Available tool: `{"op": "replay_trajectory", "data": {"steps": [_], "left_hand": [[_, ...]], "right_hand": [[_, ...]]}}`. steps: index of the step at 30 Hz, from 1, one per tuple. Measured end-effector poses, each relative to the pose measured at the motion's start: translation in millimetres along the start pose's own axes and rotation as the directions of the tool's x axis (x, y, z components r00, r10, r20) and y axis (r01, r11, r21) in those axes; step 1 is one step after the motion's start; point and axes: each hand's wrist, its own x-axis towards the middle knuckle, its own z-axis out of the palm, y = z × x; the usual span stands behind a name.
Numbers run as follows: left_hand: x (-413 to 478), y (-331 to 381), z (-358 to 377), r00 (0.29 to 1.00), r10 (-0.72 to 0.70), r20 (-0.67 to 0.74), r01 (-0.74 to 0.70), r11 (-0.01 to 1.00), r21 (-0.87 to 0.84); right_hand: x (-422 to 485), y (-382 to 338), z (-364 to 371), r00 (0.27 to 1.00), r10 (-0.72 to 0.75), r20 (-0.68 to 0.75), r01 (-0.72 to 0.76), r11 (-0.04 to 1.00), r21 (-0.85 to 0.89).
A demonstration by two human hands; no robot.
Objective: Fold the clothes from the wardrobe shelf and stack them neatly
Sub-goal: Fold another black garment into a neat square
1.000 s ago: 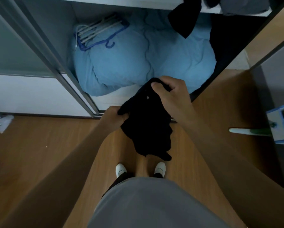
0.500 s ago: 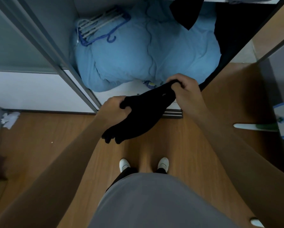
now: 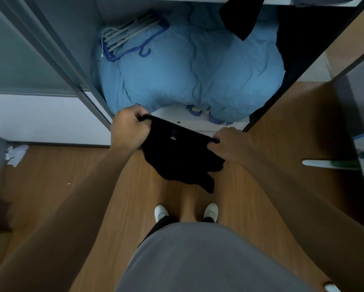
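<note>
Two hands are holding up one black piece of clothing (image 3: 178,157) in front of an open wardrobe. The left hand (image 3: 129,131) is gripping the top edge of the cloth at its left corner, with the fingers curled tight around it. The right hand (image 3: 229,144) is gripping the same top edge at its right corner, and its fingers are pinching the cloth too. The top edge is stretching straight between the two hands, and the rest of the cloth is hanging down in the air above the wooden floor (image 3: 75,186). A small tag is showing near the top of the cloth.

Behind the hands, a big blue blanket (image 3: 187,76) is filling the bottom of the wardrobe. Some blue and white hangers (image 3: 130,36) are lying on top of the blanket at its left side. Another dark cloth (image 3: 240,17) is hanging down from the shelf above. The person is standing in white shoes (image 3: 161,212) on the floor, just below the hanging cloth.
</note>
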Motion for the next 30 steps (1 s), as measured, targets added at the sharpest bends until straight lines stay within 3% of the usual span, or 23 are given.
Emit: {"op": "replay_trajectory", "data": {"steps": [2, 4, 7, 9, 12, 16, 21, 25, 27, 30], "left_hand": [[0.8, 5.2, 1.8, 1.0, -0.005, -0.01, 0.004, 0.997, -0.076], [2.2, 2.3, 3.5, 1.0, -0.013, 0.011, 0.013, 0.998, -0.064], [3.8, -17.5, 9.3, 0.991, -0.035, 0.132, 0.01, 0.983, 0.185], [3.5, -37.5, 18.2, 0.962, -0.133, 0.239, 0.03, 0.921, 0.389], [0.8, -65.0, 25.3, 0.906, -0.314, 0.282, 0.166, 0.88, 0.446], [-6.5, -85.7, 17.3, 0.9, -0.304, 0.313, 0.285, 0.953, 0.105], [-11.5, -90.8, -4.3, 0.834, -0.161, 0.528, 0.176, 0.984, 0.021], [-6.0, -88.4, -5.6, 0.748, -0.137, 0.649, -0.013, 0.975, 0.221], [-1.3, -90.3, -3.2, 0.762, -0.087, 0.642, -0.094, 0.965, 0.243], [3.6, -92.5, -7.1, 0.875, -0.045, 0.482, -0.049, 0.983, 0.179]], "right_hand": [[0.5, 3.6, 6.1, 0.995, 0.096, 0.011, -0.096, 0.995, -0.002], [-1.9, 3.9, 4.2, 0.975, 0.155, -0.158, -0.136, 0.983, 0.125], [-8.6, -3.7, -10.3, 0.873, 0.179, -0.453, 0.072, 0.873, 0.483], [-11.8, -12.3, -17.2, 0.846, 0.123, -0.519, 0.227, 0.798, 0.559], [-11.4, -17.7, -16.0, 0.875, 0.059, -0.48, 0.257, 0.784, 0.565], [-4.7, 4.1, -7.3, 0.933, 0.076, -0.352, 0.149, 0.808, 0.57], [0.5, 38.9, -1.7, 0.975, 0.113, -0.191, 0.004, 0.85, 0.526], [3.1, 49.5, -6.3, 0.992, 0.088, -0.093, -0.022, 0.834, 0.552], [1.1, 51.8, -10.8, 0.999, 0.041, -0.019, -0.025, 0.846, 0.532], [-6.9, 54.1, -16.6, 0.988, -0.054, 0.148, -0.03, 0.857, 0.514]]}}
